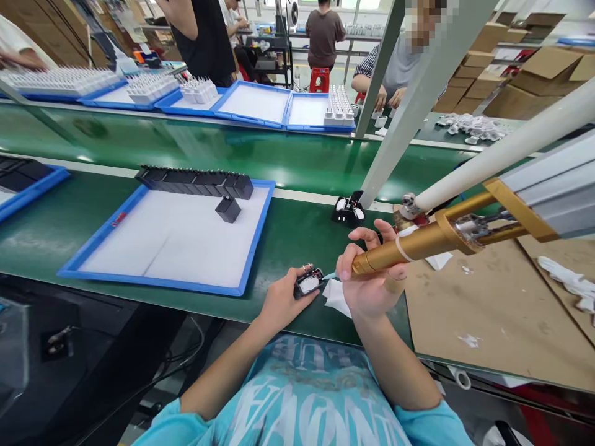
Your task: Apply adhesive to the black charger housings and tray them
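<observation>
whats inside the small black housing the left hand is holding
Inside the black housing, a white piece shows. A teal nozzle meets the housing's right edge; whether its tip enters is too small to tell. Whatever lies under the white piece is covered.

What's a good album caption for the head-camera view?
Left hand holding a black casing, right hand gripping a gold tool, its tip at the casing.
</observation>
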Demonstrator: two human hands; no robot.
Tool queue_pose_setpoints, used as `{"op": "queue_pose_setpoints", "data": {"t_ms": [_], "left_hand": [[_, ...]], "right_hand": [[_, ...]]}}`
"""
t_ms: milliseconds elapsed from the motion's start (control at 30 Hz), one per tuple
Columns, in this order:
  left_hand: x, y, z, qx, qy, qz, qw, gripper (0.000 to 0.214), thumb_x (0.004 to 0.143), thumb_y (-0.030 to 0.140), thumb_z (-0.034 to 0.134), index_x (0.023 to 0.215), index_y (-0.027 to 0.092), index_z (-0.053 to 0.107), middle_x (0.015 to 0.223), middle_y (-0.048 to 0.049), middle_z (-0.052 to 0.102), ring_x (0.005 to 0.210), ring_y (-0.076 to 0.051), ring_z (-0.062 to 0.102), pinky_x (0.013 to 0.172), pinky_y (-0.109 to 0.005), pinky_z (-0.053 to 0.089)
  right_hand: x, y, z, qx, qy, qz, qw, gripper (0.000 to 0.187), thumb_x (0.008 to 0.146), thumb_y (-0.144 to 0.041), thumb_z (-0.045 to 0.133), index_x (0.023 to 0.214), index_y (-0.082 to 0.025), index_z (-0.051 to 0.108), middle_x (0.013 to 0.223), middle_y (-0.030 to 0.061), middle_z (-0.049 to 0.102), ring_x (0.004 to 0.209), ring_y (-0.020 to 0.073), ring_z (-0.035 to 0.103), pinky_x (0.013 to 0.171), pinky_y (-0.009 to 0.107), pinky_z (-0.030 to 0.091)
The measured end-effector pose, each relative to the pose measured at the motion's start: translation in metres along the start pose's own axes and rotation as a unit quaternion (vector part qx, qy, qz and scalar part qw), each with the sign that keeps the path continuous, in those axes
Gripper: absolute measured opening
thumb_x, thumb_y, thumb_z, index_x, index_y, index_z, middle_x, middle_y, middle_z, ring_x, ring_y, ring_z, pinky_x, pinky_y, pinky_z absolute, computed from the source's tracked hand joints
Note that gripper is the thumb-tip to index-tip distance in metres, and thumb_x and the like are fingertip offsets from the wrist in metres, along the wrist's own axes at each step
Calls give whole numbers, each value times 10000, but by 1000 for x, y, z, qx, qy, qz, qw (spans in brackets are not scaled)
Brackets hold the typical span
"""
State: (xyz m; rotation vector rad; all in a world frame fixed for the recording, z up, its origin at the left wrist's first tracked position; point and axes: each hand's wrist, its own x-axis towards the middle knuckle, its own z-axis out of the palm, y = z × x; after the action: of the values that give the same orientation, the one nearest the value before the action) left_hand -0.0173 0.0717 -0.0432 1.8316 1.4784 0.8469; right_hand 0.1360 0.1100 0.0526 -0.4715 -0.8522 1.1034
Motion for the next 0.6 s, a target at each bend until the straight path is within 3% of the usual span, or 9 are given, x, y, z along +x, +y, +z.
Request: {"op": "queue_pose_setpoints", "data": {"t_ms": [167, 433, 600], "left_hand": [[0, 12, -6, 41, 43, 38, 998, 337, 787, 361, 680, 1035, 207, 513, 885, -12, 698, 588, -141, 627, 548, -248, 487], [-1, 21, -8, 51, 70, 77, 993, 345, 777, 361, 676, 1032, 202, 506, 864, -19, 699, 697, -162, 671, 575, -238, 479], [-1, 21, -8, 42, 65, 51, 996, 344, 771, 376, 670, 1018, 205, 501, 820, -11, 689, 693, -171, 670, 575, -247, 473]], "right_hand": [[-1, 0, 0, -4, 8, -7, 1000, 515, 746, -640, 590, 1135, -304, 581, 939, -7, 604, 377, 49, 488, 317, 225, 344], [-1, -1, -3, 1, -4, -13, 1000, 360, 779, -607, 580, 897, -268, 565, 940, -20, 616, 381, 60, 521, 330, 218, 343], [-3, -1, -1, -5, 10, -10, 1000, 487, 761, -644, 567, 1106, -301, 567, 994, 3, 604, 382, 57, 506, 311, 230, 342]]}}
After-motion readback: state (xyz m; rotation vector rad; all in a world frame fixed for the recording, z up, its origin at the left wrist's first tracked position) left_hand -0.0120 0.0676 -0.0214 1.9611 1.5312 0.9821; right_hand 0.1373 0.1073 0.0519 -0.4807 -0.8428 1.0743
